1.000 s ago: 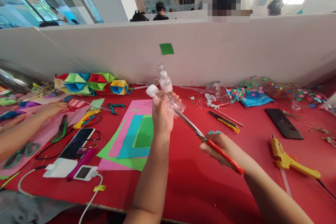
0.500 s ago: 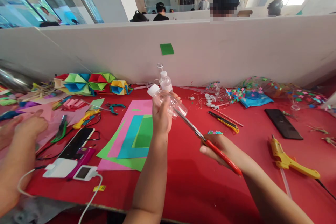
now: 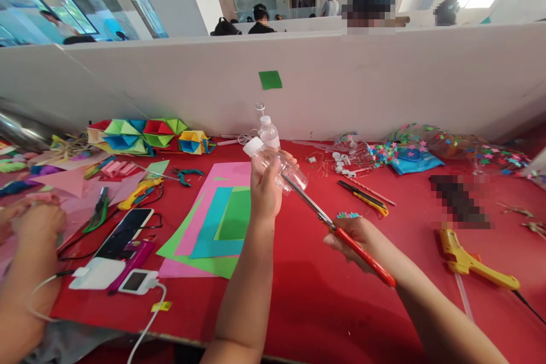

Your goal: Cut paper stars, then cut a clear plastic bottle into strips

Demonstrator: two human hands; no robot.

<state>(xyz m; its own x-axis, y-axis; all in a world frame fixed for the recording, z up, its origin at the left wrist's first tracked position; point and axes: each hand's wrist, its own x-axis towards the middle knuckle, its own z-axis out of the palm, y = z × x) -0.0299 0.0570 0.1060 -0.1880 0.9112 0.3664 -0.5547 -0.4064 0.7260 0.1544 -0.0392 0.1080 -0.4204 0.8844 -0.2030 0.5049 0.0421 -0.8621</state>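
Observation:
My left hand (image 3: 268,187) is wrapped round a clear plastic bottle (image 3: 294,174) with a white cap, held tilted above the red table. The cap points up and to the left. In my right hand (image 3: 358,244) is a pair of scissors (image 3: 362,254) with red handles. Its metal blades reach up-left and meet the bottle's side near its lower end. Whether they pass through the plastic I cannot tell. Behind my left hand stand another capped bottle (image 3: 269,132) and a narrower clear bottle (image 3: 260,109).
Coloured paper sheets (image 3: 200,250) lie left of my left arm. A yellow utility knife (image 3: 371,205) and a yellow glue gun (image 3: 469,261) are on the right. At the left edge, another person's hands (image 3: 36,219) work beside phones and folded paper shapes (image 3: 140,135).
The bottle and my left hand have shifted slightly right. My right thumb and the scissors have moved a little. The other person's hands have drawn down and left.

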